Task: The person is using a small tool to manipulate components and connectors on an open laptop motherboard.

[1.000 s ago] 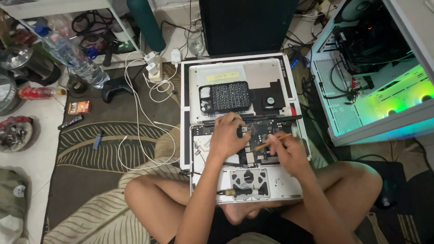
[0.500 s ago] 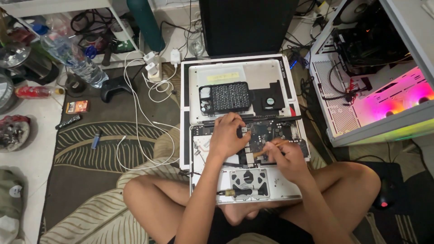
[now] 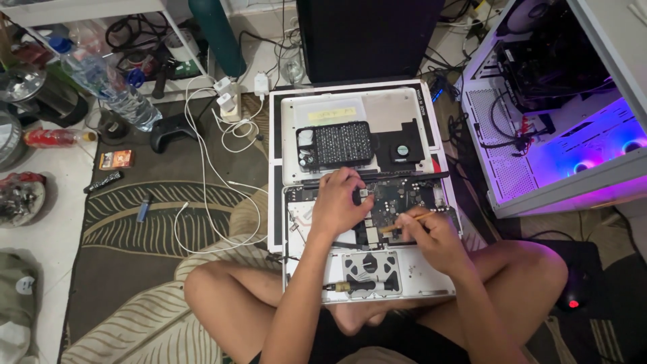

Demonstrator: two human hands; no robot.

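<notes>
An opened silver laptop (image 3: 412, 273) lies on my crossed legs, its dark circuit board (image 3: 394, 201) exposed. My left hand (image 3: 339, 202) presses down on the left side of the board, fingers spread over the hinge edge. My right hand (image 3: 431, 236) grips a thin yellowish stick tool (image 3: 401, 223) whose tip rests on the board. A screwdriver (image 3: 360, 286) with a dark handle lies on the trackpad area near my legs. Behind the laptop a white panel (image 3: 394, 114) carries a black perforated part (image 3: 335, 143) and a small fan (image 3: 399, 149).
An open desktop computer case (image 3: 559, 114) glows purple at the right. A black tower (image 3: 367, 37) stands behind. White cables (image 3: 209, 202), chargers (image 3: 226, 94), a game controller (image 3: 172, 128), a water bottle (image 3: 108, 84) and a black mouse (image 3: 573, 293) lie on the leaf-patterned rug (image 3: 128, 222).
My right hand with the stick tool shifted slightly over the board. The case lighting went from green to pink to purple. My left hand stayed put.
</notes>
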